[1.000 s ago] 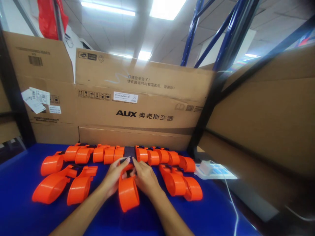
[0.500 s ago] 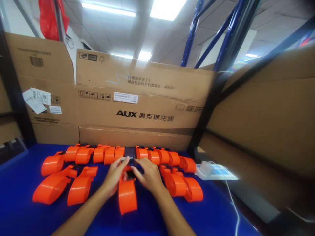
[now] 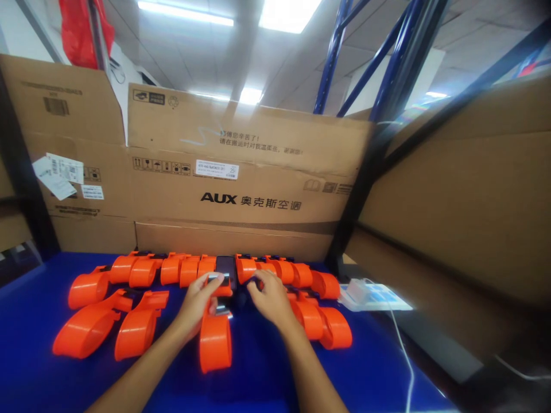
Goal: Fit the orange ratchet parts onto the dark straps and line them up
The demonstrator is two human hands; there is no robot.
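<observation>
My left hand (image 3: 198, 301) is closed round the upper end of an orange plastic tape dispenser (image 3: 215, 344). Its round loop hangs down toward me. Shiny metallic strips show near my left thumb and at the top of the loop. Just to the right, my right hand (image 3: 271, 295) is apart from the dispenser, its fingers pinched together. A small dark bit shows at those fingertips, too small to make out. Behind my hands stands a dark, phone-like rectangular device (image 3: 226, 269), partly covered by the left hand and the dispenser.
More orange dispensers stand in rows on the blue tabletop (image 3: 258, 378), some at the left (image 3: 136, 328) and others at the right (image 3: 336, 328). A large cardboard sheet (image 3: 241, 229) walls off the back. At the right lie a white adapter (image 3: 360, 288) and its cable (image 3: 402, 344).
My right hand has come away from the dispenser toward the right, fingers now pinched. The left hand keeps hold of the dispenser, whose metallic strips now show. The view has shifted slightly.
</observation>
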